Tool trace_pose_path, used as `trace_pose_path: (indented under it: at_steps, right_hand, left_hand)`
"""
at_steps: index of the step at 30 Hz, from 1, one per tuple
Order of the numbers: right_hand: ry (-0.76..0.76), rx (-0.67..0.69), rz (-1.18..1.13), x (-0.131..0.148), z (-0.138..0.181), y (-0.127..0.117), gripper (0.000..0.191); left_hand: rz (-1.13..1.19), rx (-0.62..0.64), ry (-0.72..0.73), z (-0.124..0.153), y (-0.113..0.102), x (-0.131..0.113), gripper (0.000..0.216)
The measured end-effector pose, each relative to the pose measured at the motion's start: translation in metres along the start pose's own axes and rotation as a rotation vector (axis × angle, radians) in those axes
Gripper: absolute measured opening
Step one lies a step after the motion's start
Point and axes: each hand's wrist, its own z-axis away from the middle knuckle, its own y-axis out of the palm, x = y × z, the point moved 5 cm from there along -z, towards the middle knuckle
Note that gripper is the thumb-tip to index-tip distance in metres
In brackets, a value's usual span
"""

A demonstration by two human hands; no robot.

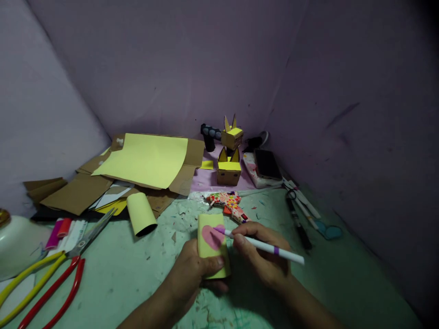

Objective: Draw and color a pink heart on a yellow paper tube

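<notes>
My left hand [195, 269] grips a small pale-yellow paper-covered piece [206, 220], thumb across its front and fingers behind. A pink heart [211, 240] shows on its upper face. Between the thumb and fingers of my right hand [262, 251] is a white marker [288, 256] with a purple band. Its purple tip lies over the heart's upper right part; whether it touches the paper, I cannot tell. Just beyond my hands lies a flower-patterned glue gun [228, 201]. A pale-yellow paper tube [140, 214] rests on the table to the left.
Scissors [80, 246] with yellow and red handles lie at left beside several markers [58, 235]. Behind are cardboard [78, 192] and a yellow sheet [147, 157]. Two eared cardboard boxes [229, 176] stand at the back. A phone [267, 164] and a black-handled tool [298, 224] lie at right.
</notes>
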Motion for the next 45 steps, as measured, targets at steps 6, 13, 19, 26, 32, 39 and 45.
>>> trace_pose_path:
  at_steps: [6, 13, 19, 26, 32, 39, 45]
  right_hand:
    - [-0.171, 0.12, 0.066, 0.004, -0.002, 0.004, 0.014]
    - [-0.184, 0.118, 0.055, 0.008, -0.003, 0.004, 0.011]
    - [-0.214, 0.095, 0.021, 0.015, -0.006, 0.005, 0.009]
    - [-0.203, 0.098, 0.042, 0.013, -0.004, 0.002, 0.01]
    - [-0.204, 0.093, 0.051, 0.015, -0.006, 0.002, 0.011]
    - [-0.187, 0.119, 0.032, 0.013, -0.004, 0.003, 0.012]
    - [-0.165, 0.133, 0.005, 0.009, -0.004, 0.005, 0.011]
  left_hand:
    - [-0.027, 0.013, -0.018, 0.001, 0.0, 0.002, 0.041]
    - [-0.019, -0.004, -0.026, 0.001, -0.001, 0.002, 0.042]
    - [-0.007, -0.005, -0.008, 0.001, 0.0, 0.002, 0.039]
    - [0.004, -0.003, 0.004, 0.0, -0.001, 0.001, 0.038]
    - [0.017, -0.006, 0.002, 0.002, -0.002, 0.003, 0.039]
    - [0.018, -0.005, 0.013, 0.0, -0.002, 0.003, 0.034]
    - [0.04, -0.014, 0.011, 0.001, -0.003, 0.003, 0.036]
